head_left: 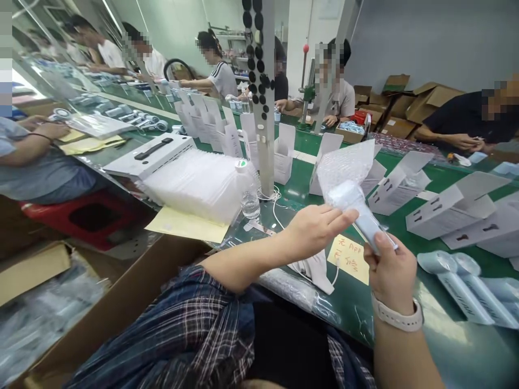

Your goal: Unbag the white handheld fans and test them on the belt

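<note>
A light-blue handheld device (365, 222) with a rounded head and a long handle is raised above the bench at a slant. My right hand (390, 270) grips the lower end of its handle. The head is partly inside a clear bubble-wrap bag (348, 165), which stands up beyond it. My left hand (320, 229) has its fingers pressed together against the bag's edge beside the head; its thumb is hidden. Under my hands lie a yellow note (349, 260) with red handwriting and a white object (316, 274) with a cable.
Open white boxes (399, 183) line the green bench. Several light-blue devices (466, 292) lie at right. Left of the metal post (265, 119) are a water bottle (248, 189) and stacked bubble bags (198, 183). A cardboard carton (133, 300) stands beside me. Co-workers sit around the line.
</note>
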`<state>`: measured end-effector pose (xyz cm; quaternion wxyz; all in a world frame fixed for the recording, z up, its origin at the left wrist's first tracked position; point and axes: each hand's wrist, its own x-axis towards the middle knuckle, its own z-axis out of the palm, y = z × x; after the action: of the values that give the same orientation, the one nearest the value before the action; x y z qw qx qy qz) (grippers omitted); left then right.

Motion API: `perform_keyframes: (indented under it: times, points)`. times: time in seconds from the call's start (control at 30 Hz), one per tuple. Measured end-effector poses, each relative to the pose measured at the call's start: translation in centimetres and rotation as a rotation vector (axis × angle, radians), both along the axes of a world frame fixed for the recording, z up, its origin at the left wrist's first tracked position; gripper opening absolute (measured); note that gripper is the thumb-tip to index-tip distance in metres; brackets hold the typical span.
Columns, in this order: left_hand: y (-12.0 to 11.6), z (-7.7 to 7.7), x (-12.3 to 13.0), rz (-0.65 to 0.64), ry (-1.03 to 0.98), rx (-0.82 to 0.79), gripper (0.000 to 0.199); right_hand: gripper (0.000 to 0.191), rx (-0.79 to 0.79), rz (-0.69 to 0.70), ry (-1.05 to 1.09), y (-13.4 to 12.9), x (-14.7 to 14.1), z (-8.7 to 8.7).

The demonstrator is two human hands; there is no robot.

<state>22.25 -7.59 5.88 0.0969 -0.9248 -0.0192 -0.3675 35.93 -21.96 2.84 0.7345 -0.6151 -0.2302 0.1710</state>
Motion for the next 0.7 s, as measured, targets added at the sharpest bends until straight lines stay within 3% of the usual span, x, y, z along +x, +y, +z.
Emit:
perform_keyframes:
  times: [0.07,0.13,0.2,0.27,0.33,0.43,0.47,0.6,0.7]
  points:
    - [-0.4,-1.4,0.6,-0.026,-0.064,-0.063,0.033,0.049,-0.072,-0.045,-0.125,0.3,-0.9,-0.5]
    - [-0.7,-2.2,1.0,-0.057,-0.118,-0.156,0.032,0.047,-0.220,-0.077,-0.421,0.3,-1.9,-0.9]
    - [-1.0,-2.4,1.3,-0.063,-0.135,-0.265,0.035,0.042,-0.375,-0.008,-0.742,0.2,-2.4,-1.2]
    - [-1.4,-1.9,1.2,-0.072,-0.038,-0.355,0.039,0.041,-0.492,0.095,-0.926,0.0,-2.1,-1.2]
    - [-1.7,-0.9,0.9,-0.111,0.168,-0.423,0.047,0.048,-0.554,0.018,-0.965,-0.4,-1.1,-0.8]
    - [-2.0,1.0,0.2,-0.177,0.341,-0.610,0.055,0.062,-0.528,-0.243,-0.879,-0.9,0.4,0.1]
    - [-1.9,1.7,0.1,-0.209,0.326,-0.696,0.054,0.066,-0.494,-0.243,-0.830,-1.1,0.6,0.4]
    - [-0.7,4.2,0.8,-0.318,0.077,-0.930,0.052,0.075,-0.375,0.042,-0.745,-1.5,-0.2,1.3]
    - [0.1,5.3,1.9,-0.322,-0.069,-1.053,0.050,0.098,-0.341,0.068,-0.832,-1.6,-1.1,1.8]
